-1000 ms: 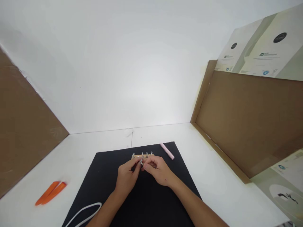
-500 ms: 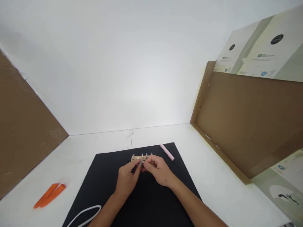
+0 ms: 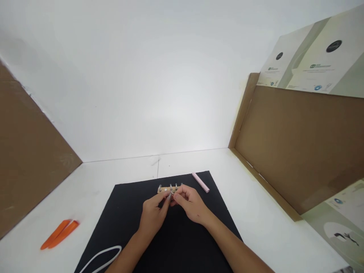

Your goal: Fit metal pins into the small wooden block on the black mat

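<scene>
The left hand [image 3: 152, 217] and the right hand [image 3: 191, 204] reach in from below and bend in toward each other. Their fingers pinch a small silver bolt [image 3: 171, 194] between them, right at the front edge of a wood strip [image 3: 164, 189] with a row of bolts [image 3: 176, 186] on it. The strip lies on a black mat [image 3: 122, 212].

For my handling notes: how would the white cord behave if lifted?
Probably floppy: the white cord lies in a loose curve on the black mat. It looks thin, so likely light, and would probably droop when lifted.
</scene>
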Available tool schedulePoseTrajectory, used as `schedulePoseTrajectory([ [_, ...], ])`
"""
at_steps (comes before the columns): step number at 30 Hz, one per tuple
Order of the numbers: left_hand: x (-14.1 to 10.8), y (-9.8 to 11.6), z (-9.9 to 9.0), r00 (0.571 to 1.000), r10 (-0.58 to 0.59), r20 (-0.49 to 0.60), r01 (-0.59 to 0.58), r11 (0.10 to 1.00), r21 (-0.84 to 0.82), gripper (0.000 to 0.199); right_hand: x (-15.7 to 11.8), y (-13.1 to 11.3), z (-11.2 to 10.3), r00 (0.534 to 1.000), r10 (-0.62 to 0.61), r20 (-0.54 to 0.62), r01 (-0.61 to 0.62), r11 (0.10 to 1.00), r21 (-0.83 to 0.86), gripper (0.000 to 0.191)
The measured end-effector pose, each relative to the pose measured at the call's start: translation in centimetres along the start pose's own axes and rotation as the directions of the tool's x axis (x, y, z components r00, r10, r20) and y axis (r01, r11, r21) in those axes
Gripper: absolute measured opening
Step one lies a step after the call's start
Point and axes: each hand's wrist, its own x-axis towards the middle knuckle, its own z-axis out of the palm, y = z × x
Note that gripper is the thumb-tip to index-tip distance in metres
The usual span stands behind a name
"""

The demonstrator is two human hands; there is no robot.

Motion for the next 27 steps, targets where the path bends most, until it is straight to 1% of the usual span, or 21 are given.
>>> schedulePoseTrajectory([
  [4, 0.05, -0.08, 0.08, 1.000, -0.006, -0.007, 0.006, 1.000, 0.007, 0.020, -0.01, -0.19, -0.02, 1.000, -0.005, 0.019, 0.005, 1.000, -0.010, 0.025],
  [11, -0.08, 0.13, -0.07, 1.000, 0.004, 0.005, -0.004, 1.000, 0.008, 0.021, 0.05, 0.05, 0.10, 1.000, -0.001, -0.020, 0.001, 1.000, 0.016, 0.028],
  [15, -0.09, 0.14, -0.14, 1.000, 0.006, 0.004, -0.007, 1.000, 0.012, 0.020, -0.02, -0.05, 0.10, 1.000, -0.006, -0.014, 0.006, 1.000, -0.011, 0.026],
  [21, 0.03, 0.00, -0.03, 1.000, 0.006, -0.009, -0.006, 1.000, 0.001, 0.019, -0.11, -0.21, 0.07, 1.000, -0.005, 0.005, 0.005, 1.000, -0.004, 0.026],
  [27, 0.03, 0.20, -0.10, 1.000, 0.010, 0.007, -0.010, 1.000, 0.011, 0.020, 0.02, -0.24, 0.17, 1.000, 0.003, -0.016, -0.003, 1.000, 0.002, 0.027],
])
